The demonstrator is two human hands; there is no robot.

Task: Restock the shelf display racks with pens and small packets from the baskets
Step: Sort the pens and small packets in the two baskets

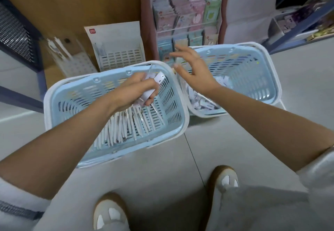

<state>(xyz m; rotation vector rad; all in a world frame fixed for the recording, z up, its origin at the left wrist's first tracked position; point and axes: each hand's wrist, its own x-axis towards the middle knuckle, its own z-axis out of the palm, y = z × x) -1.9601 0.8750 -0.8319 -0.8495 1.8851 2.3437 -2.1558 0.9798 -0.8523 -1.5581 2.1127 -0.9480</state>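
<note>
Two light-blue baskets stand on the floor. The left basket (168, 93) holds many white packaged pens (124, 129). My left hand (133, 91) is above it, shut on a bunch of these packaged pens (155, 82). The right basket (253, 71) holds small white packets (204, 102). Fingers spread, my right hand (193, 69) hovers open over the gap between the baskets and holds nothing. Behind them stand a white pen display rack (121, 57), a clear rack (75, 60) with a few pens, and a tall rack of pastel packets (188, 19).
A dark metal shelf frame (19, 35) stands at the left and another shelf with goods (296, 24) at the right. A wooden panel (72, 1) backs the racks. My two slippered feet (224, 180) are on the grey floor below the baskets.
</note>
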